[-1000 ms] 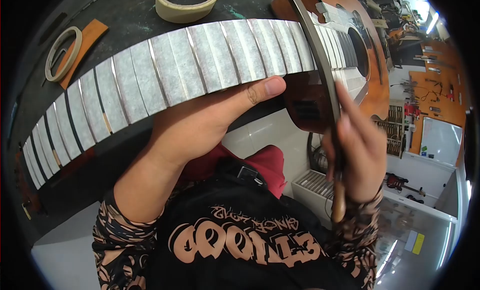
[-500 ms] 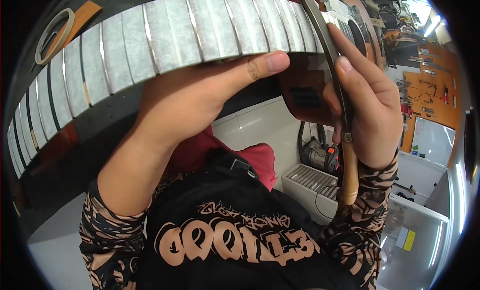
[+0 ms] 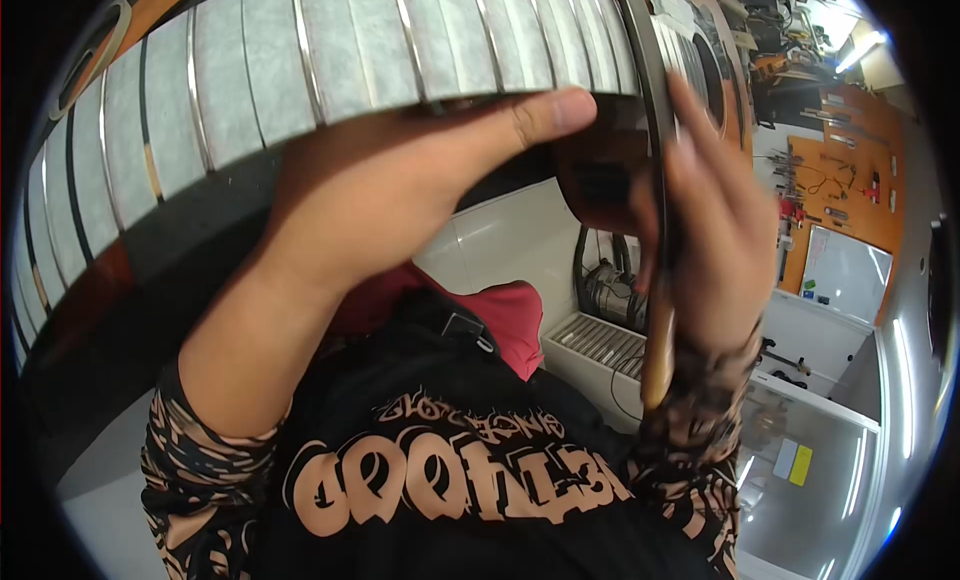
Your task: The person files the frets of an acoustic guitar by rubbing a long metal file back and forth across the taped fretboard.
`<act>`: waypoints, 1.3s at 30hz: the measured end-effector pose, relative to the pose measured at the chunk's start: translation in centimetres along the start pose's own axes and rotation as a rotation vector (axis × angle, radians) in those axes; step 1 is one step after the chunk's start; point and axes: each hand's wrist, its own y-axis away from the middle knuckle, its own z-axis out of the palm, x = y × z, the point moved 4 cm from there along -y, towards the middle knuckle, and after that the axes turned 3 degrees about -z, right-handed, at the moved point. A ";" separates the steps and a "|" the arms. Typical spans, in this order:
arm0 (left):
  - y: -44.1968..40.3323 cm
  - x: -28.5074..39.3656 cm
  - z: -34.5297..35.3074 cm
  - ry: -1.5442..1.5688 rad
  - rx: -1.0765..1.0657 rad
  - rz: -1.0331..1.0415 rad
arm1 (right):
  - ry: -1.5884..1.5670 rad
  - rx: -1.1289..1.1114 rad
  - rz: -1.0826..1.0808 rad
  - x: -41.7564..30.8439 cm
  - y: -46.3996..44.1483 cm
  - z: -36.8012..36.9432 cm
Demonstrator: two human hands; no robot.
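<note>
A guitar neck (image 3: 360, 55) stretches across the top of the view, its fretboard covered in pale tape with metal frets showing between the strips. My left hand (image 3: 390, 185) is closed around the neck from below, thumb along the near edge; its other fingers are hidden behind the neck. In my right hand (image 3: 720, 230), blurred by motion, is a long dark file (image 3: 656, 110) with a wooden handle (image 3: 657, 365). The file's blade crosses the fretboard near the guitar body (image 3: 735, 50); I cannot tell whether it touches a fret.
A tape roll (image 3: 95, 60) lies at the upper left beside an orange strip (image 3: 150, 12). Below the guitar are a vacuum cleaner (image 3: 610, 290) and a white bin with a slatted top (image 3: 598, 342). Tools hang on an orange pegboard (image 3: 835, 215) at right.
My right hand and the file have shifted left, with the handle more upright in view. My left hand keeps its grip on the neck. The whole view has shifted slightly.
</note>
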 end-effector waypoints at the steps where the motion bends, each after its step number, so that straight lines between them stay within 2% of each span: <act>1: -0.2 0.1 -0.2 -0.072 0.005 0.061 | -0.101 0.003 0.057 -0.7 -1.3 0.6; 4: -0.4 0.1 -0.1 -0.018 -0.003 0.046 | 0.040 -0.050 -0.016 -0.1 0.1 -0.6; 5: -0.4 0.1 -0.1 -0.003 0.007 0.049 | -0.101 -0.001 0.056 1.3 2.2 -1.3; 7: -0.4 0.4 0.0 -0.052 0.022 0.036 | -0.112 -0.031 0.138 2.8 6.9 -2.4; 10: -0.7 -0.5 -0.4 -0.073 0.012 0.026 | -0.203 -0.050 0.021 5.9 11.6 -2.9; 14: -0.2 0.1 0.0 -0.092 0.013 0.044 | -0.157 -0.030 0.107 3.3 7.8 -1.9; 17: -0.2 -0.2 0.0 -0.059 0.029 0.052 | -0.098 -0.114 -0.046 0.8 0.1 -0.2; 19: -0.2 0.1 -0.2 -0.098 0.039 0.042 | -0.211 -0.100 0.012 -0.1 -1.6 0.1; 21: -0.2 0.5 -0.2 -0.090 0.037 0.013 | -0.072 -0.065 0.052 -0.1 -0.1 -0.5; 25: -0.3 0.2 -0.2 -0.049 0.041 0.015 | -0.210 -0.054 0.120 4.5 8.7 -2.4; 28: -0.3 0.4 0.3 -0.093 0.004 -0.007 | -0.287 -0.069 0.037 5.8 11.5 -3.6; 31: -0.2 0.3 0.3 -0.061 0.009 0.002 | -0.198 -0.098 0.068 4.9 10.9 -3.4; 36: -0.2 0.1 -0.3 -0.083 0.052 0.118 | -0.150 -0.092 0.031 0.4 -0.7 -0.2; 37: -0.2 0.2 -0.2 -0.092 0.047 0.122 | -0.224 -0.101 0.062 0.0 -1.8 -0.2; 39: -0.3 0.3 -0.4 -0.087 0.046 0.063 | -0.180 -0.106 0.087 0.0 -0.9 -0.8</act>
